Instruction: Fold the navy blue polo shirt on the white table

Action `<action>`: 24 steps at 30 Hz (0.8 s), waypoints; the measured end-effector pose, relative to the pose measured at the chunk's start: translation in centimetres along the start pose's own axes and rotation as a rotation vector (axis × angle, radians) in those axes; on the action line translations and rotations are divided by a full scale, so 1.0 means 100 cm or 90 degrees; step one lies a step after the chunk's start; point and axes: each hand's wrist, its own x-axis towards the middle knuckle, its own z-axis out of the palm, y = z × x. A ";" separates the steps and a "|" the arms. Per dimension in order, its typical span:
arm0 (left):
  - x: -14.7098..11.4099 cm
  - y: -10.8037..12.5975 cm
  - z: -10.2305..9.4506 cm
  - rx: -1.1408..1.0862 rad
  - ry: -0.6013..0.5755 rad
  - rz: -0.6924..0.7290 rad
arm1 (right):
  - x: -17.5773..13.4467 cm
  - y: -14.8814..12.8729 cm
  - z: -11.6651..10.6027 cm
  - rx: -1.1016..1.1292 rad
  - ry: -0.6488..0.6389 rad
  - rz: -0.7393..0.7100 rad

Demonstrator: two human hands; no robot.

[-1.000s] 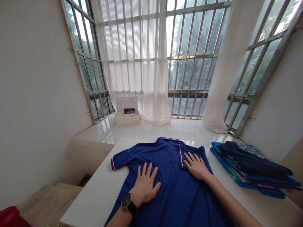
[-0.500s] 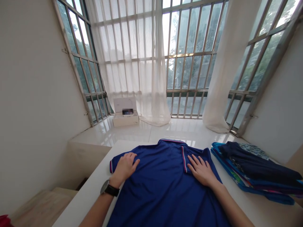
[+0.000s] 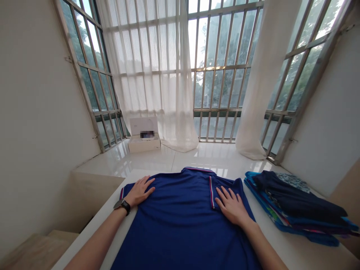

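Observation:
A dark blue polo shirt point(image 3: 180, 221) lies spread on the white table point(image 3: 98, 221), its collar at the far end and its lower part running out of the bottom of the view. Its right sleeve is folded inward over the body, the red and white trim showing; the left sleeve sticks out sideways. My left hand point(image 3: 140, 190), with a dark watch point(image 3: 122, 205) on the wrist, rests flat by the left sleeve and shoulder, fingers spread. On the folded right sleeve lies my right hand point(image 3: 231, 202), palm down with fingers apart.
A stack of folded clothes point(image 3: 298, 206) sits on the table to the right of the shirt. Behind, a white open box point(image 3: 144, 144) stands on the tiled sill point(image 3: 180, 155). White curtains point(image 3: 180, 93) hang before the barred windows.
My left hand has slid outward to the left, toward the sleeve, and the shirt's left side looks smoother. My right hand stays on the folded sleeve. The view has shifted slightly.

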 end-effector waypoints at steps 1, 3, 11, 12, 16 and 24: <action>-0.002 -0.005 -0.002 0.004 0.035 -0.018 | 0.000 0.000 0.001 0.003 0.002 -0.001; -0.011 -0.018 -0.007 0.017 0.094 -0.091 | 0.000 0.001 0.002 0.007 0.005 -0.002; -0.048 -0.069 -0.048 -0.277 -0.032 -0.210 | -0.001 0.000 -0.001 0.006 0.002 -0.006; -0.049 -0.069 -0.053 -0.309 -0.043 -0.207 | -0.001 -0.001 -0.001 0.004 0.002 -0.006; -0.045 -0.055 -0.072 -0.407 -0.052 -0.156 | -0.003 -0.001 -0.004 0.000 0.005 -0.012; -0.033 -0.027 -0.111 -0.679 0.013 -0.243 | -0.003 -0.002 -0.004 -0.002 0.012 -0.014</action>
